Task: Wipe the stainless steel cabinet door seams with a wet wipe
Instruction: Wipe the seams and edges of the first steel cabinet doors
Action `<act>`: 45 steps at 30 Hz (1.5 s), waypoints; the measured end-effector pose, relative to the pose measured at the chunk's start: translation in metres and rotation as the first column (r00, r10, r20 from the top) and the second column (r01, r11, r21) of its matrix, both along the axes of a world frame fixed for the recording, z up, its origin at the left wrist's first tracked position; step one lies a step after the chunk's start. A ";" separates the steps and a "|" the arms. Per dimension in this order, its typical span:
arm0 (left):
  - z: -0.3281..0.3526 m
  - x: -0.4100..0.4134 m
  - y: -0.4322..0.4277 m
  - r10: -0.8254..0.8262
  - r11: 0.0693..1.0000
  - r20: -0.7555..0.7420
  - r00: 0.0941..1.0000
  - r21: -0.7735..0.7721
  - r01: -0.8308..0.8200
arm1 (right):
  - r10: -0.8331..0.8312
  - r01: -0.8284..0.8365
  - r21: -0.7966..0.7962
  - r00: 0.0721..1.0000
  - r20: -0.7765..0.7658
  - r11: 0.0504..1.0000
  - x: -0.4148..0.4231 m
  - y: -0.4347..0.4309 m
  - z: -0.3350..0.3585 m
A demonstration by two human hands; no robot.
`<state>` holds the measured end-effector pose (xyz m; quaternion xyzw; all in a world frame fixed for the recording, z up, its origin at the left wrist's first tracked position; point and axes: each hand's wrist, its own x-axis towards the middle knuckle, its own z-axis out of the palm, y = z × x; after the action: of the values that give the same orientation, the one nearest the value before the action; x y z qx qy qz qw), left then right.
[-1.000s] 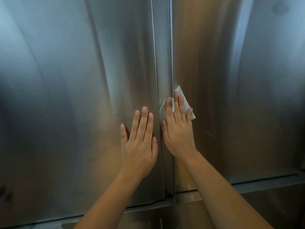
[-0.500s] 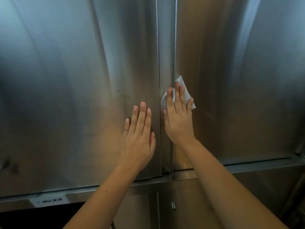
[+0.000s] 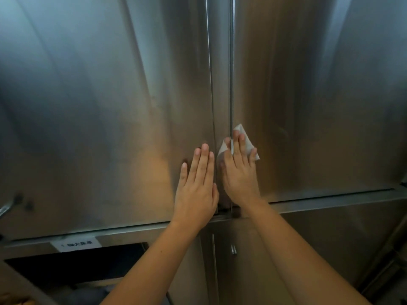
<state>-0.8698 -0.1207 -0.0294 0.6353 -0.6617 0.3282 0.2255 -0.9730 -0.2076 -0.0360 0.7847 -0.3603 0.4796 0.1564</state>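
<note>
Two tall stainless steel doors fill the view, the left door and the right door, with a vertical seam running between them. My right hand lies flat with straight fingers, pressing a white wet wipe against the seam near the doors' lower end. The wipe's corners stick out above and to the right of the fingers. My left hand rests flat on the left door, just left of the seam, holding nothing.
A horizontal ledge runs under the doors. Below it are lower cabinet doors with a small handle, a white label at the lower left, and a dark open gap beneath it.
Both hands have slid down the doors toward the bottom ledge, the right one dragging the wipe down the seam. The view has tilted down, showing the lower cabinets and label.
</note>
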 end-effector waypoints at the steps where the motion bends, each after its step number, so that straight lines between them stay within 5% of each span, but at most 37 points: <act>1: 0.000 0.001 0.000 -0.013 1.000 -0.011 1.000 -0.005 0.013 | 0.006 -0.006 -0.006 1.000 0.030 1.000 0.002 -0.003 0.008; 15: -0.005 0.007 -0.003 -0.019 1.000 -0.004 1.000 0.021 0.019 | -0.007 0.011 0.149 1.000 -0.026 0.989 -0.002 0.010 -0.112; 24: -0.003 0.006 -0.002 -0.011 0.999 -0.005 1.000 0.035 0.011 | -0.001 -0.009 0.184 0.999 0.052 0.983 0.007 -0.001 -0.078; 35: -0.006 0.014 -0.003 -0.070 0.997 0.010 0.997 -0.007 0.071 | -0.029 0.056 0.221 0.992 -0.125 0.974 -0.010 0.020 -0.110; 45: 0.041 0.022 -0.018 -0.110 0.971 0.011 0.994 -0.214 0.109 | 0.040 -0.039 0.132 0.999 -0.007 0.991 0.000 0.002 -0.010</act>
<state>-0.8479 -0.1384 0.0118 0.5699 -0.6564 0.3845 0.3107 -0.9725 -0.2053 -0.0463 0.8026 -0.3747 0.4540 0.0965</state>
